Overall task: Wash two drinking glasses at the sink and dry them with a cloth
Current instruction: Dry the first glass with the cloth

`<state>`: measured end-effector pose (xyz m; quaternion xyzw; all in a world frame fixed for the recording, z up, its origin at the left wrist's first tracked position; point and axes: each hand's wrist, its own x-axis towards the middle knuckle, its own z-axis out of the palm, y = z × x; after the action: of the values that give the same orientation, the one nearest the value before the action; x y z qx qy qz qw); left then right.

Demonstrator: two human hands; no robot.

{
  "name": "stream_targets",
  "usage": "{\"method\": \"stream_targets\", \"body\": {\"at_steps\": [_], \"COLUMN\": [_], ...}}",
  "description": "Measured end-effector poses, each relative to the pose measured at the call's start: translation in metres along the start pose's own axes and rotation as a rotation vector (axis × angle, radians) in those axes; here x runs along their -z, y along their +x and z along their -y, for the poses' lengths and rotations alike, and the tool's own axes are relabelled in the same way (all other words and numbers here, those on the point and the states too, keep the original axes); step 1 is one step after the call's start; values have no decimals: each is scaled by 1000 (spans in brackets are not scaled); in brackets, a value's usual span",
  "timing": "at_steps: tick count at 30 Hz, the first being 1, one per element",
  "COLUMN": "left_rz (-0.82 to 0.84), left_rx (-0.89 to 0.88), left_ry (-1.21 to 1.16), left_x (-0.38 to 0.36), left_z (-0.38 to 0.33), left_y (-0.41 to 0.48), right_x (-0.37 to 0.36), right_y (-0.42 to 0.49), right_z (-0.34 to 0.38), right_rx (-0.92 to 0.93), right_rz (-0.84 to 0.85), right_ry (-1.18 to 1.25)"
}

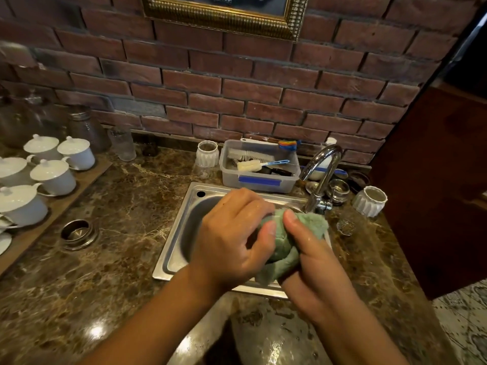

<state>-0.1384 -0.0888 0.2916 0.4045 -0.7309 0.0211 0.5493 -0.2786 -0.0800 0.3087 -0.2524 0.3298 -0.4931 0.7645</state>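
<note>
Green cloth (283, 250): bunched into a bundle and held over the front right of the sink (172, 256). Its long axis runs from the tap (320, 177) base toward us. We cannot tell whether a glass sits inside the folds.

Left hand (232, 238) grips the bundle from the left, fingers curled over its top and thumb on its side. Right hand (316, 262) grips it from the right and beneath, thumb pressed on top. The thumbs nearly meet.

A small clear glass (345, 227) stands on the counter (126, 206) just right of the sink. It is nearer the right hand, so we judge that hand better placed to fetch it.
</note>
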Motion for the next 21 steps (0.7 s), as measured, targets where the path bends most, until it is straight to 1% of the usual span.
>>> {"method": "stream_targets", "body": {"at_steps": [1,2,3,5,7,9,12,14,15,16,17,18,19,20,21], "left_rz": [2,-10,-31,-80,-86,-55,13,76,91,89,72,44,15,-10,-30], "left_rx": [-1,48,146,447,768,1030,1319,1476,1530,1559,1548,1479,1347,1163,951], "left_ry": [-9,-46,-104,-283,-522,-692,-916,-1061,-1106,-1114,-1076,-1001,-903,-791,-668], "left_x": [0,0,-1,-4,-7,-6,-4,-1,0,0,-2,-4,-6,-8,-10], "left_z": [2,2,0,-9,-17,-18,-16,-16,-17,-19,-21,-21,-22,-24,-24], "left_y": [0,-1,-3,-5,0,8,16,16,16,16,16,14,13,11,9], "right_x": [-2,-3,-4,-4,-1,7,24,35,39,42,43,41,37,30,22], "right_y": [1,2,2,0,-2,-5,-3,-3,-3,-4,-5,-6,-9,-13,-17], "right_z": [3,5,5,4,2,-1,-2,-1,0,1,1,1,-1,-4,-7], "right_rx": [2,34,72,158,313,556,873,1004,1038,1042,1015,969,913,831,715], "right_rz": [28,34,25,-20,-36,47,226,292,305,309,313,312,290,244,168], "right_ry": [-14,-69,-147,-360,-651,-930,-1269,-1405,-1458,-1495,-1492,-1446,-1361,-1220,-1020]}}
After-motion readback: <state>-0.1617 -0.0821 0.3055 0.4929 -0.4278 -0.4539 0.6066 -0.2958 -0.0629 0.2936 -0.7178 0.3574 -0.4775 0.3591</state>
